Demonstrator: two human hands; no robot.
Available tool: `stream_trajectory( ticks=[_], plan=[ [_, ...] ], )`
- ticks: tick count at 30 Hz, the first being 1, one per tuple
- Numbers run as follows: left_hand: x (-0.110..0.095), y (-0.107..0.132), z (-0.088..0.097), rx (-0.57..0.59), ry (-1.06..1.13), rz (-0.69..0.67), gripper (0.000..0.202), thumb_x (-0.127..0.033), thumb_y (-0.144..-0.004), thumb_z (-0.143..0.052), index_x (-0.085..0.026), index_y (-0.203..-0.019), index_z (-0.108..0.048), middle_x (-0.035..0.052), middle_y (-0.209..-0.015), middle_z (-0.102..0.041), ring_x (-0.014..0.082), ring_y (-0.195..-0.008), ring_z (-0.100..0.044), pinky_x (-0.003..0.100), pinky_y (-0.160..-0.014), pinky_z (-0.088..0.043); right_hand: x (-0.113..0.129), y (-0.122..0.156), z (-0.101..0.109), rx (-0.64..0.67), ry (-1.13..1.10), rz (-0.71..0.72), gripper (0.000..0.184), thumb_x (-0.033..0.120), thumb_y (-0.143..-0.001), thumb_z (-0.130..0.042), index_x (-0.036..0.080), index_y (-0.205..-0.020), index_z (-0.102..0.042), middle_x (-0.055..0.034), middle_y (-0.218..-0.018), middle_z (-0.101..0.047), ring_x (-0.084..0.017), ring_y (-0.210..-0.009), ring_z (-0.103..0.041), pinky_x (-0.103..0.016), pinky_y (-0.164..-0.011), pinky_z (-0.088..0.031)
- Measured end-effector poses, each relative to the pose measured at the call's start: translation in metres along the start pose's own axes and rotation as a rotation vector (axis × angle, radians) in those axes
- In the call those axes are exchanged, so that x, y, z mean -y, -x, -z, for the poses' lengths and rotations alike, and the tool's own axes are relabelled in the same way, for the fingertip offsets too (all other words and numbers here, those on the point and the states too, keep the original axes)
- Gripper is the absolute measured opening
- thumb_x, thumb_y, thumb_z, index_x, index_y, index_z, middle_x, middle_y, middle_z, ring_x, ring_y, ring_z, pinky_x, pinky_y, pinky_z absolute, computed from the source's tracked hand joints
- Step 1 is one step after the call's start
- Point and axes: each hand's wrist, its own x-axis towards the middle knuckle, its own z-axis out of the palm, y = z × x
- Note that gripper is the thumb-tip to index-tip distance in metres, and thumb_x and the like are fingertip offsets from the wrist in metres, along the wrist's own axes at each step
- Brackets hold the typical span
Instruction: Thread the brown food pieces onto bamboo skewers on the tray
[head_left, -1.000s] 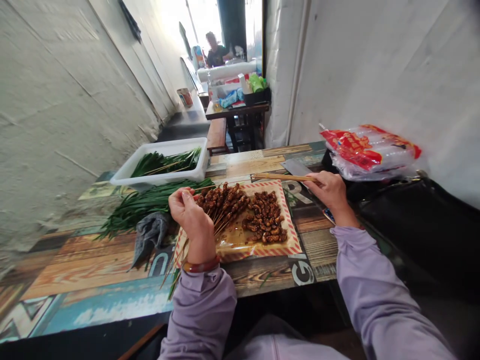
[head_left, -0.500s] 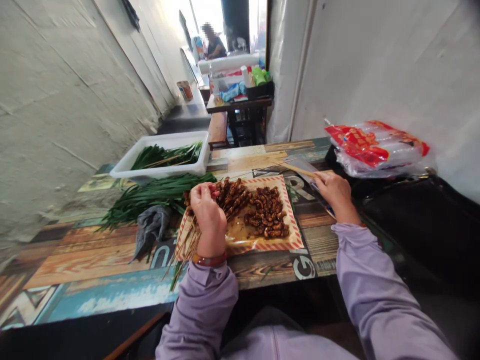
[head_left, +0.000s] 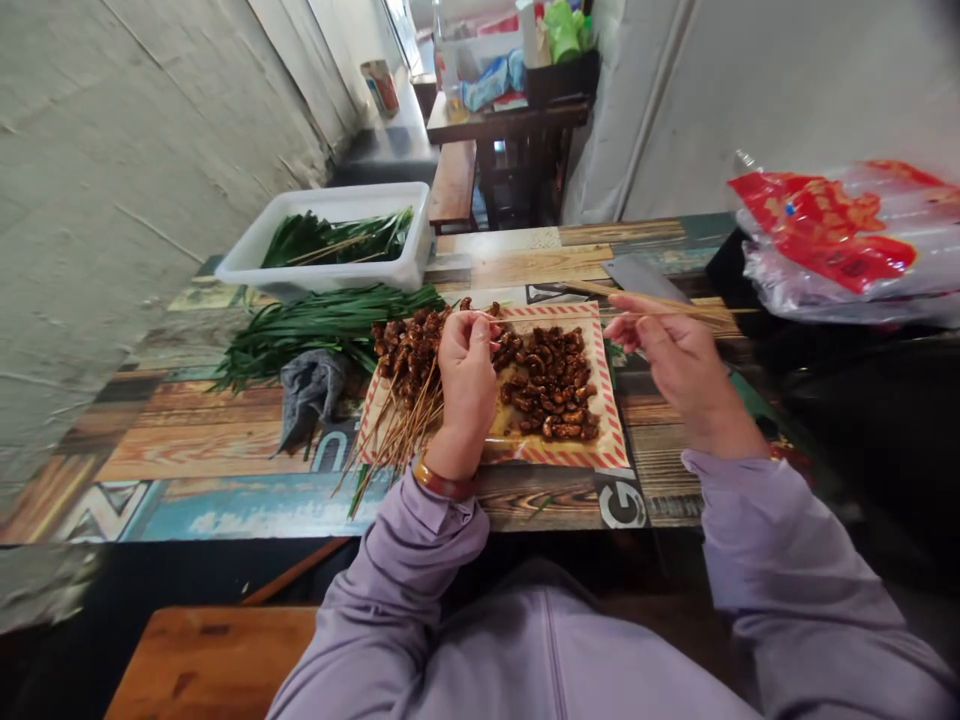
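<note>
My left hand point(head_left: 466, 385) is closed in a pinch above the sheet, at the near end of a thin bamboo skewer; the fingers hide its tip. My right hand point(head_left: 679, 370) has its fingers curled at the skewer's other side, right of the sheet. Under my hands, loose dark-sauced meat pieces point(head_left: 559, 385) lie on a sheet of paper with a red-striped border point(head_left: 619, 440). Left of them is a pile of loaded meat skewers point(head_left: 409, 355), their bare sticks point(head_left: 397, 425) pointing toward me. Spare bamboo skewers point(head_left: 720, 312) lie behind my right hand.
Long green leaves point(head_left: 315, 330) lie on the table left of the sheet, with a grey cloth point(head_left: 309, 390) before them. A white plastic tub point(head_left: 420, 235) holds more leaves. A flat metal blade point(head_left: 649, 278) lies behind the skewers. A red-and-clear plastic package point(head_left: 832, 235) sits at right.
The view has tipped downward. My right hand has come away from the spare skewers, back toward me. My left hand stays pinched beside the loaded skewers.
</note>
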Motion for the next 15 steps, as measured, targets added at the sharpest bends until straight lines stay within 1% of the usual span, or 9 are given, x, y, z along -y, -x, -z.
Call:
stream_trajectory(
  ticks=[3,5,7,9,11,13,15],
  plan=[
    [0.003,0.001,-0.001,0.074,-0.077,0.037,0.010,-0.024,-0.089,-0.054,-0.018,-0.082,-0.053,-0.0004,-0.079,-0.055,0.0084,-0.071,-0.053,0.019,-0.064,-0.042,0.007,0.001,0.002,-0.074,-0.194,-0.030,0.028,0.048,-0.090,-0.057,0.031,-0.107,-0.071,-0.0017,-0.086,-0.071,-0.017,-0.079,-0.065,-0.030,-0.064,-0.050],
    [0.004,0.000,0.000,0.161,-0.138,0.069,0.010,-0.025,-0.089,-0.054,-0.018,-0.082,-0.053,-0.0002,-0.078,-0.056,0.0091,-0.071,-0.054,0.020,-0.063,-0.041,0.009,-0.002,0.005,-0.138,-0.248,-0.029,0.025,0.048,-0.088,-0.060,0.029,-0.097,-0.073,-0.0025,-0.082,-0.069,-0.016,-0.075,-0.063,-0.029,-0.060,-0.047],
    [0.005,-0.004,0.003,0.256,-0.228,0.060,0.007,-0.024,-0.088,-0.053,-0.018,-0.084,-0.054,0.0004,-0.079,-0.058,0.0100,-0.072,-0.055,0.021,-0.063,-0.042,0.009,-0.005,0.010,-0.231,-0.304,-0.032,0.026,0.049,-0.087,-0.063,0.025,-0.089,-0.072,-0.0028,-0.076,-0.065,-0.013,-0.068,-0.059,-0.027,-0.055,-0.043],
    [0.005,-0.008,0.007,0.350,-0.361,-0.007,0.006,-0.020,-0.088,-0.050,-0.018,-0.086,-0.055,0.0012,-0.080,-0.060,0.0110,-0.072,-0.056,0.022,-0.066,-0.043,0.008,-0.009,0.015,-0.331,-0.383,-0.052,0.027,0.049,-0.084,-0.066,0.022,-0.083,-0.071,-0.0018,-0.071,-0.060,-0.011,-0.062,-0.053,-0.025,-0.052,-0.039],
    [0.004,-0.012,0.012,0.430,-0.542,-0.113,0.011,-0.017,-0.088,-0.046,-0.017,-0.090,-0.057,0.0024,-0.081,-0.063,0.0127,-0.074,-0.058,0.025,-0.071,-0.044,0.007,-0.012,0.019,-0.413,-0.446,-0.075,0.029,0.048,-0.082,-0.068,0.020,-0.078,-0.069,-0.0003,-0.067,-0.055,-0.009,-0.059,-0.049,-0.023,-0.049,-0.036],
    [0.003,-0.015,0.015,0.482,-0.753,-0.221,0.017,-0.015,-0.089,-0.042,-0.017,-0.095,-0.058,0.0040,-0.084,-0.066,0.0154,-0.079,-0.059,0.029,-0.077,-0.045,0.006,-0.014,0.021,-0.450,-0.465,-0.096,0.029,0.048,-0.082,-0.068,0.020,-0.075,-0.068,0.0005,-0.065,-0.053,-0.008,-0.058,-0.047,-0.023,-0.047,-0.034],
    [0.001,-0.015,0.015,0.522,-0.952,-0.304,0.022,-0.013,-0.089,-0.040,-0.017,-0.102,-0.058,0.0047,-0.088,-0.070,0.0181,-0.085,-0.059,0.032,-0.084,-0.044,0.005,-0.015,0.021,-0.456,-0.449,-0.107,0.029,0.049,-0.083,-0.066,0.020,-0.074,-0.068,0.0010,-0.064,-0.053,-0.008,-0.056,-0.046,-0.023,-0.046,-0.032]
  ],
)
